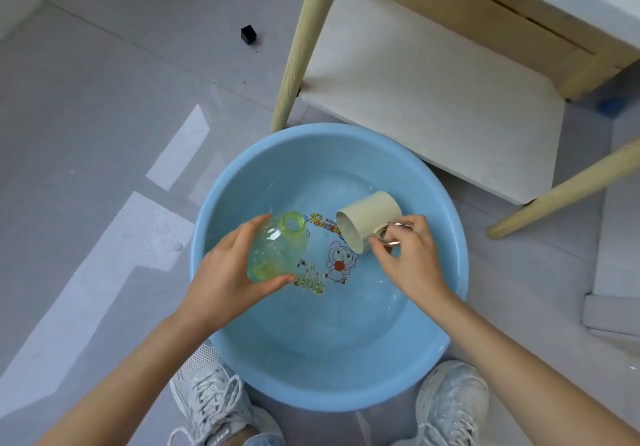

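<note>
A round blue basin (pixel 214 210) with water and a cartoon print on its bottom stands on the floor between my feet. My left hand (pixel 225 272) grips a clear green-tinted bottle (pixel 277 248), uncapped, its mouth tilted up and away over the water. My right hand (pixel 412 258) pinches the metal ring handle of a cream mug (pixel 367 217). The mug lies tilted on its side above the water, its open mouth facing left toward the bottle.
A small wooden table with pale legs (pixel 304 43) and a white lower shelf (pixel 433 88) stands just behind the basin. A black cube (pixel 248 34) lies on the grey tiled floor at the back. My white sneakers (pixel 207 404) flank the basin's near rim.
</note>
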### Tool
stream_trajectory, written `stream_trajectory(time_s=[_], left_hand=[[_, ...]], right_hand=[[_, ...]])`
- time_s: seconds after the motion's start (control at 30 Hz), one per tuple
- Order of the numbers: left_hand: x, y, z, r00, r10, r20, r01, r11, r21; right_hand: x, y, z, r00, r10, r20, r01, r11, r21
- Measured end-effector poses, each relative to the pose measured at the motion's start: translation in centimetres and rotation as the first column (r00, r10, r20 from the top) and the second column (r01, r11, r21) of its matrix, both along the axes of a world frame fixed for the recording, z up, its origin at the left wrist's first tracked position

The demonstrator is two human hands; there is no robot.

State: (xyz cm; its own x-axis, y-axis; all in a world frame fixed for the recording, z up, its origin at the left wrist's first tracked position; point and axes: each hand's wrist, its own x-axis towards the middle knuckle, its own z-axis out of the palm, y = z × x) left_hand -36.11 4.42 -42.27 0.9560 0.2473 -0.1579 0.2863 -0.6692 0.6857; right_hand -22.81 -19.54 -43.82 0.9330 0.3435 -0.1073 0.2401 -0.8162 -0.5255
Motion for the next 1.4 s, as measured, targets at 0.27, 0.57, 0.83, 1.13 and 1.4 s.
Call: stream_trajectory(time_s=[0.27, 0.57, 0.83, 1.13, 1.4], left_hand=[[0.4, -0.3, -0.4, 1.000, -0.009, -0.024, 0.009, 1.000, 0.028], [4.3, -2.1, -3.2, 0.943, 0.034, -0.332, 0.022, 0.986, 0.163], [7.2, -4.0, -4.9, 0.903, 0.016, -0.430, 0.189, 0.883, 0.430], [8.3, -5.0, -6.6, 0.886, 0.021, -0.463, 0.282, 0.769, 0.574], [8.2, -5.5, -6.9, 0.885, 0.043, -0.463, 0.282, 0.741, 0.609]], right_hand=[[0.9, -1.9, 0.9, 0.982, -0.123, -0.144, 0.131, 0.990, 0.043], [-0.6, -2.3, -1.3, 0.996, -0.053, -0.078, 0.050, 0.998, -0.044], [-1.6, -2.1, -2.7, 0.987, -0.036, -0.154, -0.008, 0.961, -0.275], [-2.5, -2.3, -3.2, 0.984, 0.001, -0.179, -0.080, 0.897, -0.436], [-2.6, -2.2, -3.7, 0.985, 0.028, -0.173, -0.106, 0.881, -0.460]])
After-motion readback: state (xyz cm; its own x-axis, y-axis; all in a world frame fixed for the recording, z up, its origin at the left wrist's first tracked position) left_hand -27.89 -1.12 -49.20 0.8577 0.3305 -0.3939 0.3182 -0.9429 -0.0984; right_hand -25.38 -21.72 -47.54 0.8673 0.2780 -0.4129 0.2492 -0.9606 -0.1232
